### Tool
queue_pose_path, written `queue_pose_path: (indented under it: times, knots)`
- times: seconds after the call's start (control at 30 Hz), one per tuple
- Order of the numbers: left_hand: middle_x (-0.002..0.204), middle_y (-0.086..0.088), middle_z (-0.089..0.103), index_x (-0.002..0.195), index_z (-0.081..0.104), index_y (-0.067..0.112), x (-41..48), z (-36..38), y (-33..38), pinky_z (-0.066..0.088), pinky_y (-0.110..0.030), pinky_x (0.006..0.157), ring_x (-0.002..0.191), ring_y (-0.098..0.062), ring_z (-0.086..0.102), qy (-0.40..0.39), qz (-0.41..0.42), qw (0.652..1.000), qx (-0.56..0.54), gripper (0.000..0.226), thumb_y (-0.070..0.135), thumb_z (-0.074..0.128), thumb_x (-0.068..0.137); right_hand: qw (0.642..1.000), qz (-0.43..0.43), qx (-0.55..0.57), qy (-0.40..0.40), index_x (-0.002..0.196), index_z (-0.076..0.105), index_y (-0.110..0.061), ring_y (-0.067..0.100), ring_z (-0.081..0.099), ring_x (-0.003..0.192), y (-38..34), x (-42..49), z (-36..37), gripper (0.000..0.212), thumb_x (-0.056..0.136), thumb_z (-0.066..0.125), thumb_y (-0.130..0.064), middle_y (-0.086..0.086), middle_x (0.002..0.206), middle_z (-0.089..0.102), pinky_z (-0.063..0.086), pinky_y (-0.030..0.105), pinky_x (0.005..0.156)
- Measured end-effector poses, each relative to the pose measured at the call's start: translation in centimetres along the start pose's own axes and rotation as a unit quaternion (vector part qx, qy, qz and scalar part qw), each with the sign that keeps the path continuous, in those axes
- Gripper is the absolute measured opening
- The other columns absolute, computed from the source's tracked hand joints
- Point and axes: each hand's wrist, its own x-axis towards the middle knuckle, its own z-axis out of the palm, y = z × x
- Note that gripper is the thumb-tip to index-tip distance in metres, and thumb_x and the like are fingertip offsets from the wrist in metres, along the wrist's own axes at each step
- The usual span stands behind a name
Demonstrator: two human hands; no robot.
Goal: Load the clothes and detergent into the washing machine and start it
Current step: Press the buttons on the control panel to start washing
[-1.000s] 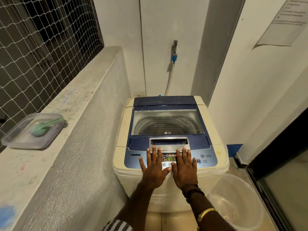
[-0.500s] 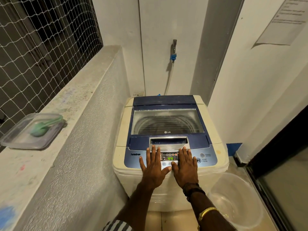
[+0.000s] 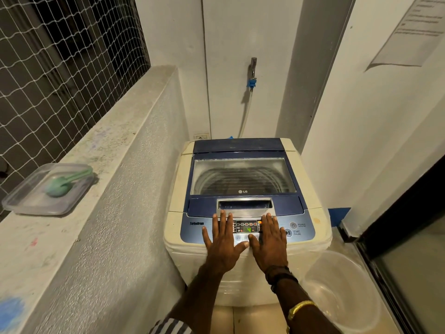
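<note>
the left hand (image 3: 222, 242) and right hand (image 3: 269, 239) cover much of the control panel (image 3: 248, 229). only one lit digit shows clearly. the paper notice (image 3: 414, 27), upper right, is cut off, its print unreadable.

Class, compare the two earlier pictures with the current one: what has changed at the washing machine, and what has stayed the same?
Almost nothing moved. The left hand and right hand stay flat on the washing machine control panel, holding nothing. Only the green display differs: two digits showed earlier, one 4 is legible now. The lid remains shut; the scoop stays in its container.
</note>
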Motion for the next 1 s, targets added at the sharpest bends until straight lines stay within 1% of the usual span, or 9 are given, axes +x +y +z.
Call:
queue_pose_path:
  times: [0.07, 0.17, 0.23, 0.3, 0.57, 0.63, 0.8, 0.87, 1.0]
  knots:
    - [0.164, -0.008, 0.020, 0.159, 0.002, 0.022, 0.02, -0.04, -0.01, -0.001, -0.054, 0.113, 0.153, -0.022, -0.010, -0.003, -0.004, 1.000, 0.002, 0.093, 0.082, 0.012, 0.089, 1.000, 0.004, 0.009, 0.005, 0.154, 0.024, -0.011, 0.023, 0.013, 0.151, -0.02, -0.02, -0.03, 0.079, 0.089, 0.034, -0.054, 0.007, 0.162, 0.020, 0.005, 0.041, 0.122]
    - [0.159, -0.011, 0.033, 0.159, 0.013, 0.020, -0.03, -0.20, 0.08, 0.000, -0.054, 0.113, 0.152, -0.024, -0.004, -0.019, -0.005, 1.000, -0.002, 0.092, 0.081, 0.013, 0.090, 1.000, 0.003, 0.015, 0.008, 0.154, 0.025, -0.010, 0.024, 0.014, 0.151, 0.01, -0.05, 0.00, 0.079, 0.088, 0.038, -0.052, 0.008, 0.162, 0.021, 0.006, 0.042, 0.122]
    - [0.159, -0.011, 0.033, 0.155, 0.025, 0.018, -0.05, -0.23, 0.14, -0.002, -0.054, 0.113, 0.151, -0.024, 0.000, -0.025, -0.005, 1.000, -0.001, 0.092, 0.081, 0.013, 0.090, 1.000, 0.000, 0.016, 0.016, 0.153, 0.027, -0.009, 0.025, 0.015, 0.151, 0.09, -0.08, 0.11, 0.079, 0.088, 0.039, -0.052, 0.009, 0.161, 0.023, 0.008, 0.043, 0.122]
    - [0.159, -0.011, 0.033, 0.153, 0.031, 0.016, -0.05, -0.22, 0.18, -0.003, -0.054, 0.114, 0.153, -0.023, -0.005, -0.022, -0.005, 1.000, 0.002, 0.091, 0.081, 0.013, 0.090, 1.000, 0.000, 0.016, 0.018, 0.153, 0.027, -0.009, 0.025, 0.016, 0.151, 0.13, -0.07, 0.17, 0.079, 0.088, 0.040, -0.052, 0.009, 0.161, 0.023, 0.008, 0.043, 0.122]
    - [0.160, -0.012, 0.032, 0.153, 0.030, 0.016, -0.05, -0.06, 0.09, -0.002, -0.053, 0.114, 0.153, -0.022, -0.008, -0.013, -0.003, 1.000, 0.010, 0.092, 0.081, 0.013, 0.090, 1.000, -0.003, 0.021, 0.018, 0.154, 0.024, -0.010, 0.024, 0.013, 0.151, 0.22, -0.03, 0.20, 0.079, 0.089, 0.038, -0.053, 0.008, 0.162, 0.020, 0.006, 0.042, 0.122]
    - [0.162, -0.010, 0.026, 0.155, 0.027, 0.017, -0.04, -0.13, 0.11, -0.002, -0.053, 0.114, 0.153, -0.022, -0.009, -0.007, -0.002, 1.000, 0.013, 0.092, 0.081, 0.013, 0.090, 1.000, -0.004, 0.022, 0.020, 0.154, 0.024, -0.011, 0.024, 0.013, 0.151, 0.25, 0.00, 0.22, 0.079, 0.089, 0.037, -0.054, 0.008, 0.162, 0.020, 0.006, 0.043, 0.123]
    - [0.167, -0.003, -0.003, 0.159, 0.002, 0.022, -0.10, -0.09, 0.04, -0.004, -0.055, 0.114, 0.152, -0.025, -0.003, 0.005, 0.003, 1.000, 0.014, 0.093, 0.082, 0.013, 0.089, 0.999, -0.007, 0.025, 0.022, 0.154, 0.026, -0.010, 0.024, 0.014, 0.151, 0.29, 0.00, 0.24, 0.082, 0.089, 0.031, -0.059, 0.008, 0.162, 0.021, 0.007, 0.042, 0.122]
    - [0.167, -0.002, -0.008, 0.159, 0.001, 0.022, -0.07, -0.14, 0.05, -0.003, -0.055, 0.114, 0.153, -0.024, -0.008, 0.007, 0.001, 1.000, 0.016, 0.094, 0.082, 0.013, 0.089, 0.999, -0.011, 0.024, 0.031, 0.152, 0.029, -0.009, 0.025, 0.017, 0.150, 0.37, 0.03, 0.34, 0.084, 0.087, 0.028, -0.061, 0.009, 0.161, 0.024, 0.010, 0.044, 0.122]
    - [0.167, -0.002, -0.009, 0.159, 0.002, 0.022, 0.01, -0.19, 0.07, -0.001, -0.055, 0.114, 0.153, -0.023, -0.008, 0.000, -0.001, 1.000, 0.011, 0.094, 0.083, 0.013, 0.088, 0.999, -0.006, 0.023, 0.028, 0.152, 0.029, -0.009, 0.026, 0.017, 0.150, 0.36, 0.03, 0.40, 0.078, 0.089, 0.042, -0.051, 0.010, 0.160, 0.025, 0.010, 0.045, 0.122]
